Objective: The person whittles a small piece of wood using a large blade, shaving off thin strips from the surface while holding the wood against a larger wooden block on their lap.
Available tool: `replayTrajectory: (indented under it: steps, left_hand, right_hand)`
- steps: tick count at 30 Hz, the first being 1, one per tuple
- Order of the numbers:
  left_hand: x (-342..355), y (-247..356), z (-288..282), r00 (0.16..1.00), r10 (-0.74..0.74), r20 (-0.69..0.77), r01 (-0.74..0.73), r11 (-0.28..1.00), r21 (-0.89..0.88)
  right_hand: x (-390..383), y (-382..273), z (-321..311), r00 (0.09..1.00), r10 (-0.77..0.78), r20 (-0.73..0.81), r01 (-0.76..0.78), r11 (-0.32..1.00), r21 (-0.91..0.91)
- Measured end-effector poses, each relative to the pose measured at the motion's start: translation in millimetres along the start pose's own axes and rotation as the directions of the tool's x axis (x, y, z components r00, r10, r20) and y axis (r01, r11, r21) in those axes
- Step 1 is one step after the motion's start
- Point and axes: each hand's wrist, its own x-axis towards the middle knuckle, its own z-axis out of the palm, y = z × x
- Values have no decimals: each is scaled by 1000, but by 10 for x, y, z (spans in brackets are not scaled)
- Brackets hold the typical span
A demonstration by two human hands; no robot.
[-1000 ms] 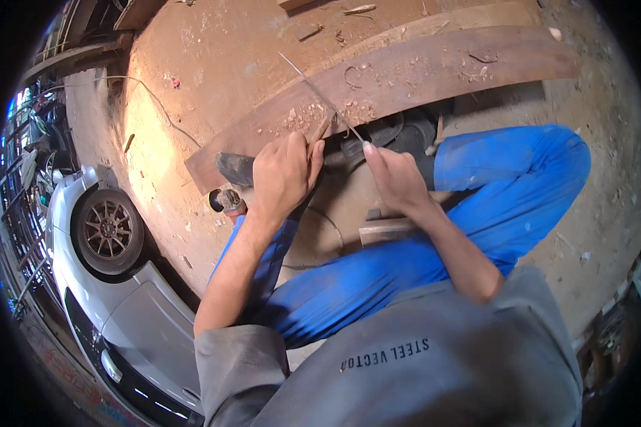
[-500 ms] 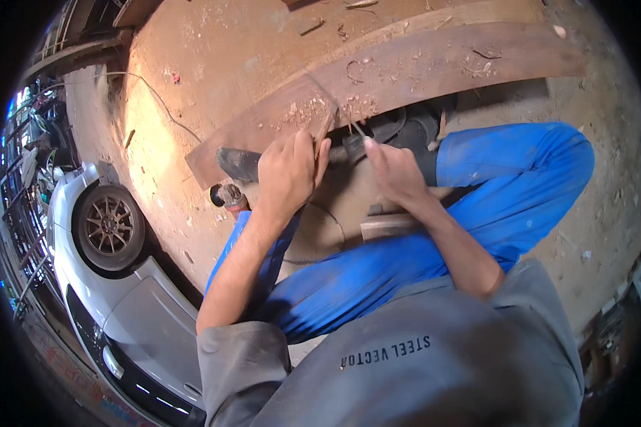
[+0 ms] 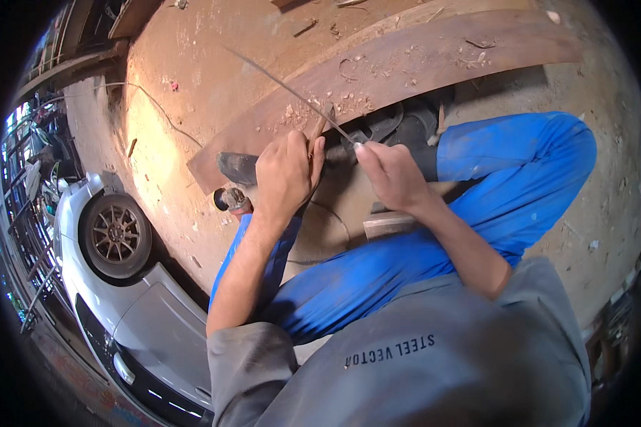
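Observation:
My left hand [image 3: 285, 171] is closed around a small brown wooden piece [image 3: 320, 128], whose narrow tip sticks out past the thumb. In the closed fingers of my right hand [image 3: 394, 175] is one end of a long thin metal tool [image 3: 281, 83]. It slants away to the far left and crosses at the wooden piece's tip. Whether it is a file or a blade I cannot tell. Beyond both hands lies a long brown board [image 3: 434, 53], sprinkled with wood shavings [image 3: 303, 114].
A silver car [image 3: 157, 320] with a bronze-spoked wheel [image 3: 114, 235] stands at the left. Near my left wrist is a round-ended object [image 3: 233, 200]. A wooden block [image 3: 392, 226] lies between my blue-trousered legs [image 3: 520, 153]. A thin cable [image 3: 153, 92] runs along the floor.
My right hand has come a little nearer and left, and the metal tool now points farther to the left, with more of its length showing. My left hand keeps its hold.

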Motion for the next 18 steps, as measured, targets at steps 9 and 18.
replayTrajectory:
  steps: [9, 18]
  left_hand:
    - [-11, 43, 14, 999, -29, 13, 29, 1000, -10]
    - [12, -6, 12, 1000, -19, -19, 18, 1000, -21]
  right_hand:
    - [-54, 265, 75, 994, 113, -8, -113, 990, -89]
    - [-8, 182, 23, 995, 99, 12, -98, 993, -67]
